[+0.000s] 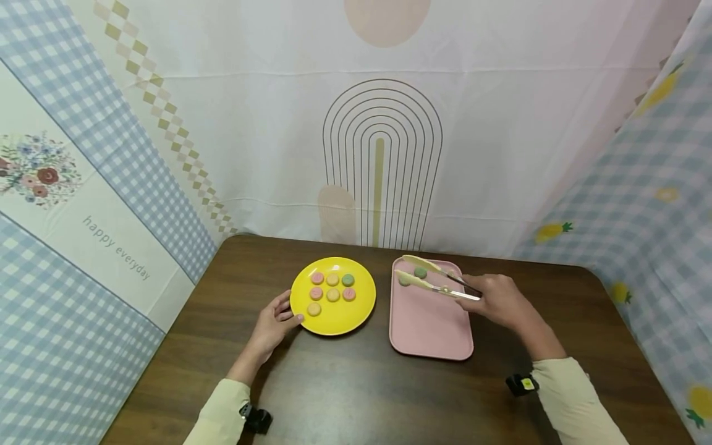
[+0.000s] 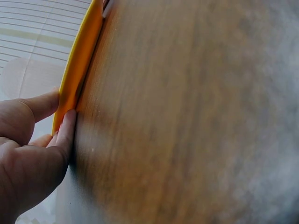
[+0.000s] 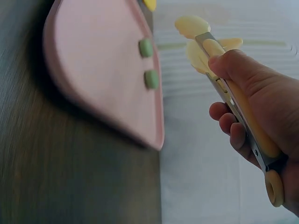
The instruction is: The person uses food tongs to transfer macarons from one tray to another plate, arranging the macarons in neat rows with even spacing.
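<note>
At its left rim, my left hand (image 1: pixel 274 324) pinches a round yellow plate (image 1: pixel 358 309), thumb over the edge and fingers beneath it, as the left wrist view shows. Small pink, yellow and green macaron-like pieces (image 1: pixel 332 295) lie on this plate in loose rows. My right hand (image 1: pixel 497 301) grips a pair of tongs (image 1: pixel 458 294) with pale yellow ends, held above the pink tray (image 1: pixel 428 334). The tongs' tips stand apart with nothing visible between them. Two green pieces (image 3: pixel 148 78) lie near the tray's far edge, close below the tips in the head view.
Plate and tray stand side by side on a dark wooden table (image 1: pixel 356 395), a narrow gap between them. A patterned white cloth (image 1: pixel 267 136) hangs behind the table. Checked cloths hang at left and right. A small black device (image 1: pixel 257 419) is on each wrist.
</note>
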Demonstrator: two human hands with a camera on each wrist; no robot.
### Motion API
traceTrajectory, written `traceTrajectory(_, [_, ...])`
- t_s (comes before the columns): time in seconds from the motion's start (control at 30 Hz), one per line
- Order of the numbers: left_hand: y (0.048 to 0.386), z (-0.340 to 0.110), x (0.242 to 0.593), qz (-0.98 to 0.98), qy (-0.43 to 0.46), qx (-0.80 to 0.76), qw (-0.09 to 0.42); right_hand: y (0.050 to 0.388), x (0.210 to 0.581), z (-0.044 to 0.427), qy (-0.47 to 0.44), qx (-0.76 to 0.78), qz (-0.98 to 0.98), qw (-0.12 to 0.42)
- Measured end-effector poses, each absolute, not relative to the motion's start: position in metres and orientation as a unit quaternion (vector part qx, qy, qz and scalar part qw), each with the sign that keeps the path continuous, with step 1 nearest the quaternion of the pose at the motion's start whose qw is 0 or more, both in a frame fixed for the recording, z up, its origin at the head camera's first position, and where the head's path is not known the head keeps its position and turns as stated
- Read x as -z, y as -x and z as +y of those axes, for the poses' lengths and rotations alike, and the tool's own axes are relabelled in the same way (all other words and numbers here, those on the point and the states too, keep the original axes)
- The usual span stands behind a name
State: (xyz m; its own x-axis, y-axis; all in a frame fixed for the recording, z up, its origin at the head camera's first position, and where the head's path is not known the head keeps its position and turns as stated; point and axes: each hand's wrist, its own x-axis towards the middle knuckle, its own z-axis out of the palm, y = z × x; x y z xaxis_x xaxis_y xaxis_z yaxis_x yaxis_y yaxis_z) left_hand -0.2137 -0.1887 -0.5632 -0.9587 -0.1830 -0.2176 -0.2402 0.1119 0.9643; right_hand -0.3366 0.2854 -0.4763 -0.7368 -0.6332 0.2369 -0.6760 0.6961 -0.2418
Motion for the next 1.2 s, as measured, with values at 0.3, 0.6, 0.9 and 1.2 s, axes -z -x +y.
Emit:
traceTrajectory(0.3, [0.214,-0.189,0.564,0.746,0.140,-0.650,0.021,0.348,0.491,0.311,-0.320,-0.144,-0.935,0.045])
traceTrajectory(0.6, [0.212,-0.189,0.564,0.746,0.137,-0.651,0.021,0.349,0.505,0.320,-0.302,-0.153,-0.941,0.015])
traceTrajectory(0.9, [0.212,-0.188,0.565,0.746,0.134,-0.653,0.016,0.349,0.510,0.320,-0.284,-0.149,-0.947,-0.003])
traceTrajectory(1.2, [0.213,-0.190,0.564,0.745,0.133,-0.654,0.018,0.346,0.513,0.320,-0.281,-0.159,-0.947,-0.003])
